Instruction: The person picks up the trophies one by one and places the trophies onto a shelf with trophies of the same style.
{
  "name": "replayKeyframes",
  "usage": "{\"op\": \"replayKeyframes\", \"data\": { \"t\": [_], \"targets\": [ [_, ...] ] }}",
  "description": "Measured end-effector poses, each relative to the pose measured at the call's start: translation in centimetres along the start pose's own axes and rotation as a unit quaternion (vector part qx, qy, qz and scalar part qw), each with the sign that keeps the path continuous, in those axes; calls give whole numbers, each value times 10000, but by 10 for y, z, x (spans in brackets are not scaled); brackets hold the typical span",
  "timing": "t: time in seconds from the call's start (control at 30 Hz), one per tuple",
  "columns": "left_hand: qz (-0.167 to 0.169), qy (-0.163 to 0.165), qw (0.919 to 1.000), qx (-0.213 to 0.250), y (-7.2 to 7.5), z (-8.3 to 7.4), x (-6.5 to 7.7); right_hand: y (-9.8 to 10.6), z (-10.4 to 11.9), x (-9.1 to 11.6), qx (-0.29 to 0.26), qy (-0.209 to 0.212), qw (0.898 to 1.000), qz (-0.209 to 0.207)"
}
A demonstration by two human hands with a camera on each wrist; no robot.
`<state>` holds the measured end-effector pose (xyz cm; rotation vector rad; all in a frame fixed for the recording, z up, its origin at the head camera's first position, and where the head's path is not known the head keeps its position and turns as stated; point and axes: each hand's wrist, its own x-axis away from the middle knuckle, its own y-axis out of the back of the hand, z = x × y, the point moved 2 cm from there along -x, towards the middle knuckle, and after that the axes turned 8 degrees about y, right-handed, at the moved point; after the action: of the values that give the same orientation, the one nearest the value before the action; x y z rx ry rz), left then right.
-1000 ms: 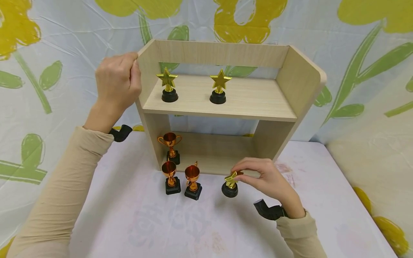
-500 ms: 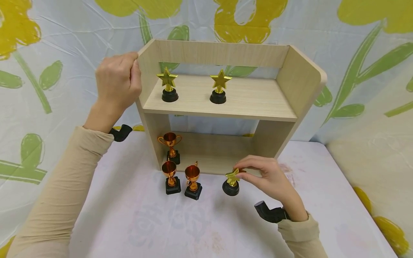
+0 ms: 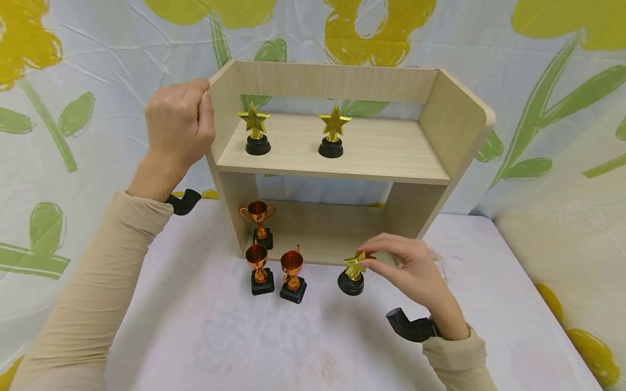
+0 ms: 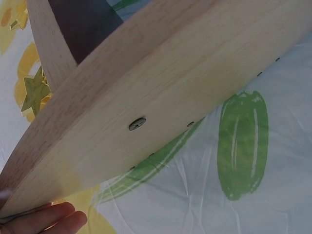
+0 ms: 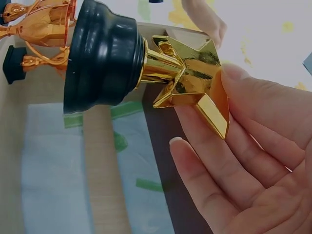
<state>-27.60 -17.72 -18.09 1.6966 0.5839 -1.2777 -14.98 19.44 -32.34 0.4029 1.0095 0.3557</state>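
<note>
My right hand (image 3: 406,266) pinches a gold star trophy (image 3: 353,274) by its star, thumb on one face and fingers behind. In the right wrist view the trophy's black round base (image 5: 102,61) points left, away from the palm. It hangs in front of the lower shelf, above the white tabletop. My left hand (image 3: 181,119) grips the top front corner of the left side panel of a light wooden shelf (image 3: 337,171). In the left wrist view its fingertips (image 4: 63,217) lie against the panel's outer face.
Two star trophies, one at left (image 3: 256,130) and one in the middle (image 3: 332,133), stand on the upper shelf. A bronze cup trophy (image 3: 259,222) stands inside the lower shelf at left. Two more cups, one (image 3: 261,271) beside another (image 3: 292,274), stand on the table in front.
My right hand has moved slightly right with the star trophy, which has risen a little. The left hand keeps its grip on the shelf, unmoved.
</note>
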Motion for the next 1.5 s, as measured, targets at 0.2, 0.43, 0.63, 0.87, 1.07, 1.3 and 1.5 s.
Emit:
{"op": "replayKeyframes", "data": {
  "t": [0.2,0.43,0.63,0.87,1.07,1.3,1.5],
  "targets": [
    [-5,-1,10000,2,-1,-1,0,1,1,1,-40,17,9999,-142],
    [9,6,10000,1,-1,-1,1,4,3,1,-26,-84,9997,-246],
    [13,9,10000,9,-1,-1,1,5,5,0,-196,-23,9992,-360],
    [-20,-1,10000,20,-1,-1,1,4,6,-1,-517,16,9964,-679],
    [2,-13,10000,16,0,-1,1,5,8,-1,-205,-139,9954,-922],
    [-38,-8,10000,47,0,-1,1,7,10,-1,-428,-86,9917,-1210],
    [-57,-25,9999,100,0,-1,0,8,11,-2,-435,-84,9911,-1255]
  ]
}}
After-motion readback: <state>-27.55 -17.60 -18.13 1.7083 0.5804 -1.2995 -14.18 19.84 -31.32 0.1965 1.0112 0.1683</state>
